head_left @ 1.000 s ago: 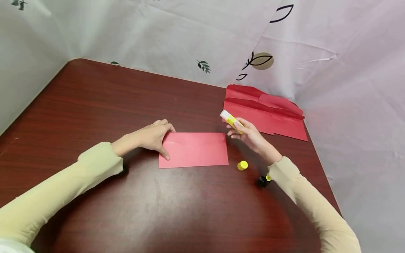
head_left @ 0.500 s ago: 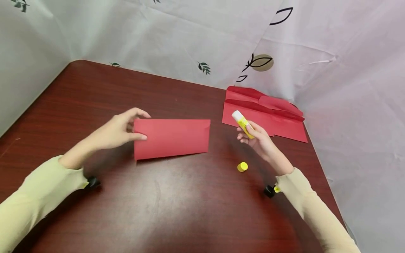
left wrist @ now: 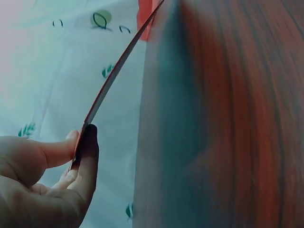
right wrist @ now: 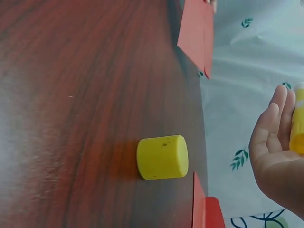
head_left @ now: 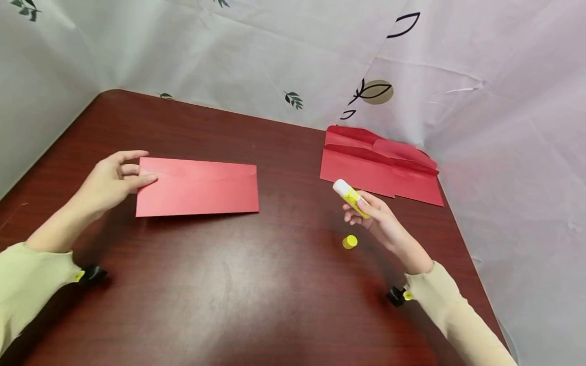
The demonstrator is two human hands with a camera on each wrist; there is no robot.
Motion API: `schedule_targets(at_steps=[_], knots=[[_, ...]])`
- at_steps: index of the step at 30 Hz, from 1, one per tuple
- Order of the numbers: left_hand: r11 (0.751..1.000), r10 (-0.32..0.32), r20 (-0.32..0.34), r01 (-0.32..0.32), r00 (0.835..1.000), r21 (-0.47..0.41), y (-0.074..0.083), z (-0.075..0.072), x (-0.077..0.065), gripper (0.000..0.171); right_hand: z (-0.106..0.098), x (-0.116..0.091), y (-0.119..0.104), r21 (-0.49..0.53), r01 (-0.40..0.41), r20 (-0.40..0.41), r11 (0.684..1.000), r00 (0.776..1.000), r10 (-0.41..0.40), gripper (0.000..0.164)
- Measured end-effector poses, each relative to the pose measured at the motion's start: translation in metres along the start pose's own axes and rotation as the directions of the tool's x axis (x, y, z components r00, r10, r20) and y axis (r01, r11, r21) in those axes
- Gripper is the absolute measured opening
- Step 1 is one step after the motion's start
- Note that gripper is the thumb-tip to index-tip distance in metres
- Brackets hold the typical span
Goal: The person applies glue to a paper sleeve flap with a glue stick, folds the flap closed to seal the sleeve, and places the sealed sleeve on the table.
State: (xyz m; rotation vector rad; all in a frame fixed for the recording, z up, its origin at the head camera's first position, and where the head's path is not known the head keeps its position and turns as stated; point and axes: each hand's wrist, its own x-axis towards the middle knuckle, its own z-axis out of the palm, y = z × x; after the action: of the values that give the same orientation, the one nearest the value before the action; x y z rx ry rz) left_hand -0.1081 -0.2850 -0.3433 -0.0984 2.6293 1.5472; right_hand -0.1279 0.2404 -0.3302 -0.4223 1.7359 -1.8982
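Observation:
My left hand [head_left: 111,180] pinches the left end of a red envelope [head_left: 201,189] between thumb and fingers. In the left wrist view the envelope [left wrist: 111,78] is seen edge-on, lifted off the table. On the right, my right hand [head_left: 382,221] holds a yellow glue stick [head_left: 352,199] with its white end pointing up and to the left. The right wrist view shows only part of the glue stick [right wrist: 298,121], at the frame's edge. The yellow cap [head_left: 350,242] lies on the table below the right hand, off the stick.
Several red envelopes with raised flaps [head_left: 380,165] lie overlapping at the back right of the dark wooden table [head_left: 238,284]. A white patterned sheet [head_left: 256,56] hangs behind the table and along its sides.
The left hand has lifted the envelope from the table's middle and carried it left. The right hand, still holding the glue stick, has shifted slightly right and nearer the body.

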Motion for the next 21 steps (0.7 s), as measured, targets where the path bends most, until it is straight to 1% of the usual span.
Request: schedule_targets(at_steps=[2, 4, 6, 8, 10, 12, 17, 21], knots=[[0.996, -0.025, -0.012, 0.026, 1.000, 0.084, -0.005, -0.004, 0.000, 0.075, 0.000, -0.004, 0.001, -0.013, -0.006, -0.002, 1.000, 1.000, 0.006, 0.021], [0.979, -0.045, -0.024, 0.049, 0.999, 0.200, -0.009, -0.007, 0.000, 0.077, 0.000, -0.008, 0.002, -0.021, -0.004, -0.003, 1.000, 1.000, 0.004, 0.021], [0.943, -0.055, -0.042, 0.065, 0.998, 0.327, -0.013, -0.007, -0.001, 0.077, -0.001, -0.011, 0.004, -0.021, 0.005, -0.001, 1.000, 1.000, -0.005, 0.021], [0.912, -0.064, -0.044, 0.077, 0.997, 0.404, -0.018, -0.007, -0.001, 0.074, -0.001, -0.014, 0.006, -0.022, 0.015, 0.003, 1.000, 1.000, -0.015, 0.022], [0.887, -0.072, -0.047, 0.085, 0.996, 0.454, -0.021, -0.006, 0.000, 0.070, -0.002, -0.016, 0.008, -0.021, 0.020, 0.009, 1.000, 1.000, -0.020, 0.023], [0.868, -0.068, -0.055, 0.086, 0.996, 0.490, -0.024, -0.004, -0.001, 0.066, -0.001, -0.018, 0.009, -0.017, 0.016, 0.011, 1.000, 1.000, -0.016, 0.024], [0.836, -0.042, -0.062, 0.069, 0.997, 0.545, -0.027, -0.001, -0.001, 0.057, 0.000, -0.021, 0.011, -0.014, 0.000, 0.014, 1.000, 1.000, 0.000, 0.024], [0.791, -0.078, -0.068, 0.103, 0.995, 0.603, -0.021, 0.001, -0.003, 0.056, -0.001, -0.023, 0.013, -0.019, 0.001, 0.009, 1.000, 1.000, -0.001, 0.024]])
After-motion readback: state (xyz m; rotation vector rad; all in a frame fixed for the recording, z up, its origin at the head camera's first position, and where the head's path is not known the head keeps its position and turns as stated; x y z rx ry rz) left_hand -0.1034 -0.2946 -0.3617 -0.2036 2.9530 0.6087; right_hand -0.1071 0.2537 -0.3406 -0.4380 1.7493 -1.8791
